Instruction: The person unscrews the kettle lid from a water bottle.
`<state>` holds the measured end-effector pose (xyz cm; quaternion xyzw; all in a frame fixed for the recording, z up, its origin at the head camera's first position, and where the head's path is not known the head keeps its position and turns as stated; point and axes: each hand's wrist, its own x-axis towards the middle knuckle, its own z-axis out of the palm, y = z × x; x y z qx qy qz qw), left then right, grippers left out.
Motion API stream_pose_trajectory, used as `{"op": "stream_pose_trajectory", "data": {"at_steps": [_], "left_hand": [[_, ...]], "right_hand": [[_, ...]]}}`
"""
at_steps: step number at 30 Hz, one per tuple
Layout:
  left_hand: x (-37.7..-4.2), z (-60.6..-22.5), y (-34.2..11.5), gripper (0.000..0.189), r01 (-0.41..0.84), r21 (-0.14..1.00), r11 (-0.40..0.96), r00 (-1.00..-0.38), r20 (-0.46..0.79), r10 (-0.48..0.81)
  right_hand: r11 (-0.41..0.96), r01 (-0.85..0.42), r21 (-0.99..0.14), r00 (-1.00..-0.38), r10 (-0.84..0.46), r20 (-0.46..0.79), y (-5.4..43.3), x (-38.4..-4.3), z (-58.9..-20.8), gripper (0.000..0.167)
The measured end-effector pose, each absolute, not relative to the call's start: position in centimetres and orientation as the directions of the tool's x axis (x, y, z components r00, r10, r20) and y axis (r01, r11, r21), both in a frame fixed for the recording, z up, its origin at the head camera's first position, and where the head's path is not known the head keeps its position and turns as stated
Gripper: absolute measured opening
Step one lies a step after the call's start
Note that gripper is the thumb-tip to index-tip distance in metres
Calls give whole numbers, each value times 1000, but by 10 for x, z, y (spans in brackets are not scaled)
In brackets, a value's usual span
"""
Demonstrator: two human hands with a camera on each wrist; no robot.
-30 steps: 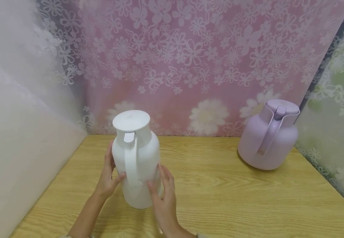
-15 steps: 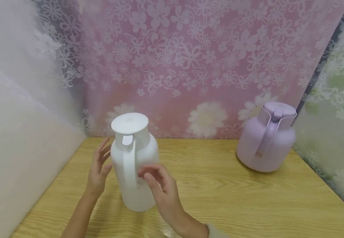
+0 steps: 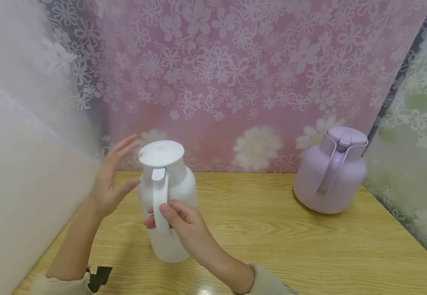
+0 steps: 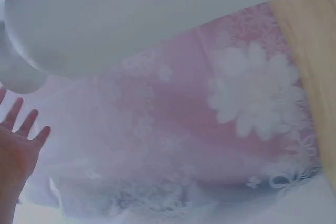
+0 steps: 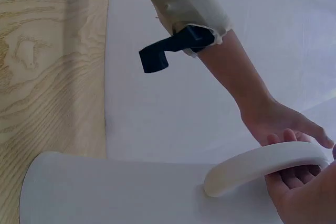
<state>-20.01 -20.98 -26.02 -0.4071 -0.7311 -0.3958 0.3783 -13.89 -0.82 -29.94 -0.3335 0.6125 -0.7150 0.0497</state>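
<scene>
A white vacuum jug (image 3: 181, 184) stands upright on the wooden table, its flat round lid on top and its handle (image 3: 160, 194) toward me. My right hand (image 3: 187, 225) grips that handle, the fingers passed through the loop and showing on its left side, the thumb along its outer face. In the right wrist view the handle (image 5: 252, 166) arches across the jug's side, with my right hand (image 5: 310, 198) at its end. To the left of the jug's neck, my left hand (image 3: 108, 184) is raised with straight, spread fingers, holding nothing. Its fingers (image 4: 26, 121) also show spread in the left wrist view.
A lavender vacuum jug (image 3: 331, 180) stands at the back right of the table (image 3: 250, 246). Behind the table hangs a pink flowered cloth (image 3: 217, 82). A pale wall (image 3: 32, 135) borders the left side and a flowered sheet (image 3: 416, 176) the right.
Both hands have come off the white vacuum jug's body. My right hand has moved onto its handle and taken hold. My left hand has moved up and left, its fingers opened. The jug stays in place.
</scene>
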Motion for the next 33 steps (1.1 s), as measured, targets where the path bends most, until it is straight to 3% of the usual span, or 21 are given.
{"op": "stream_pose_trajectory", "data": {"at_steps": [9,23,33], "left_hand": [[-202,-233,-184,58,900,105,423,-328,802,500],[-207,-242,-186,54,932,143,334,-311,789,530],[-214,-243,-193,56,931,172,323,-333,760,558]], "right_hand": [[-293,-300,-908,-776,-478,411,-15,-139,-302,43],[-278,-408,-869,-754,-434,493,-19,-139,-308,38],[-245,-429,-869,-765,-413,494,-17,-139,-308,35]]}}
